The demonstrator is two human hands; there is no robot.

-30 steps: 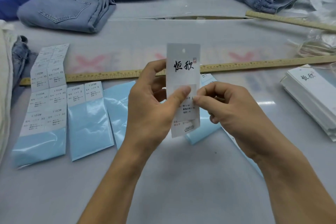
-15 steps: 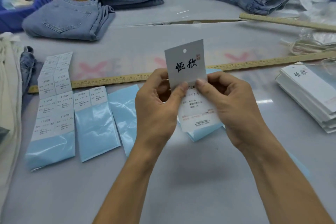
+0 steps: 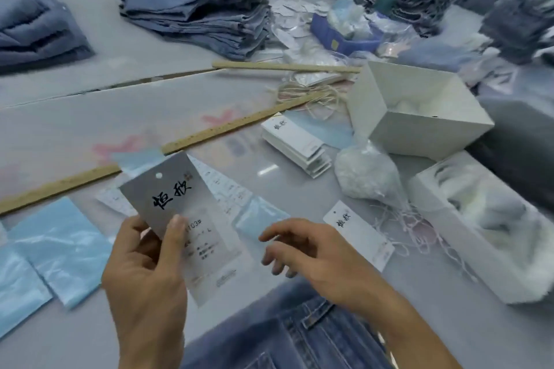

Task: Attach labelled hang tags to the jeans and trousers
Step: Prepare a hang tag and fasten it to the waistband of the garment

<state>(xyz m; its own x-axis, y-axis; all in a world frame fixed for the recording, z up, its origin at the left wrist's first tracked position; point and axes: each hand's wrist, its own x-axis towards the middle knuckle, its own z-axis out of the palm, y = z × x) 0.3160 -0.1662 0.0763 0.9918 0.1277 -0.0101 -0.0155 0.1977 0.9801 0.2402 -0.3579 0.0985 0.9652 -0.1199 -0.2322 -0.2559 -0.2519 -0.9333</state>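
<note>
White hang tag [image 3: 177, 219] with black brush characters and a grey printed label. Glossy pale blue sheets [image 3: 60, 246] at near left, yellowish wooden ruler [image 3: 186, 141] with dark marks, faded pink stars [image 3: 120, 148] on the grey table [image 3: 90, 117]. Mid-blue denim jeans [image 3: 287, 329] nearest, stitched in paler thread; white box [image 3: 419, 117] at right, dark blue tray [image 3: 344, 39] far off.

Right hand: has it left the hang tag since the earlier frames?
Yes. The right hand has let go and moved right, away from the hang tag, which the left hand holds alone above the table.

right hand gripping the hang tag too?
No: only the left hand holds the hang tag; the right hand hovers beside it, fingers loose and holding nothing.
</note>
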